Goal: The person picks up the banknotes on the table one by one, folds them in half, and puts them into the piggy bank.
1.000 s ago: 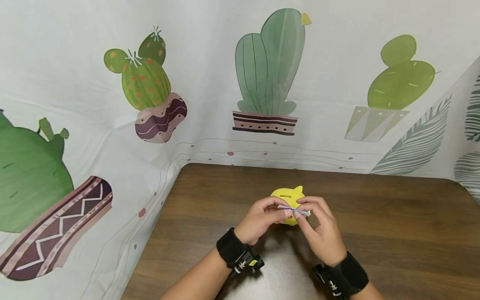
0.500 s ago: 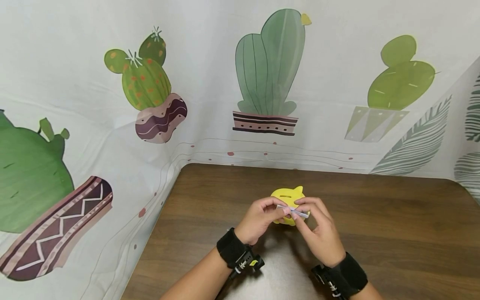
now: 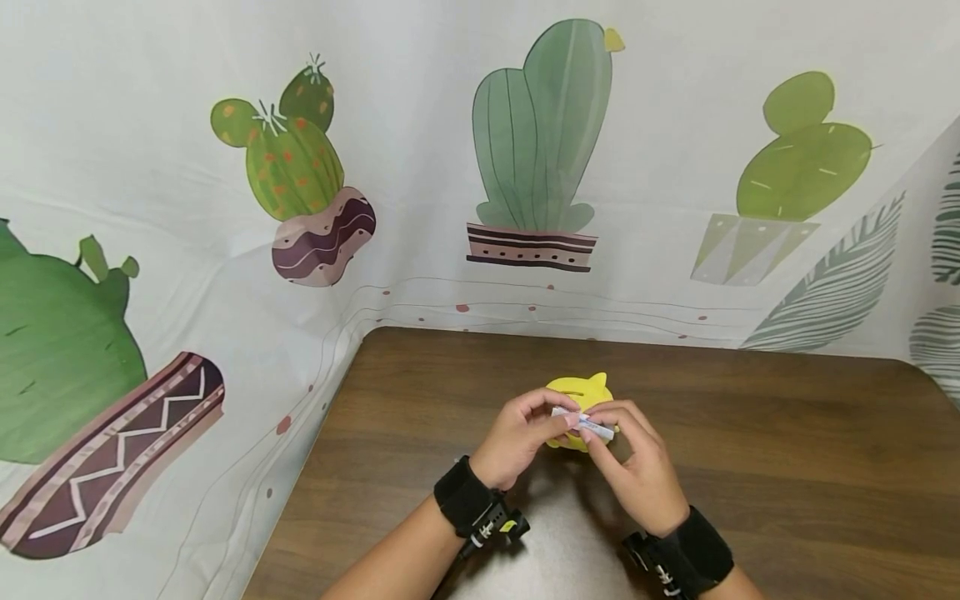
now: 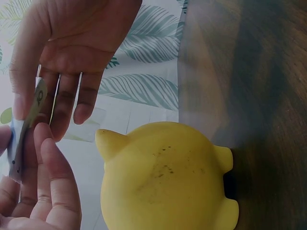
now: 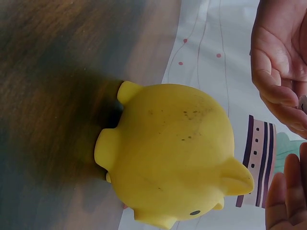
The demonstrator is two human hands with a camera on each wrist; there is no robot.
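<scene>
Banknote [image 3: 582, 424] folded narrow, pinched at both ends: left hand [image 3: 517, 439] and right hand [image 3: 633, 467] grips closed on it, over yellow piggy bank [image 3: 577, 392] mid-tabletop [image 3: 787, 467], slot up.

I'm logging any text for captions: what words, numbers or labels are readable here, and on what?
None can be read.
Folded banknote, pinched between left hand and right hand: print too blurred to read.
Yellow piggy bank: only dark specks, no lettering.
Cactus-print cloth: pictures only.
Wrist straps: no legible label.
</scene>
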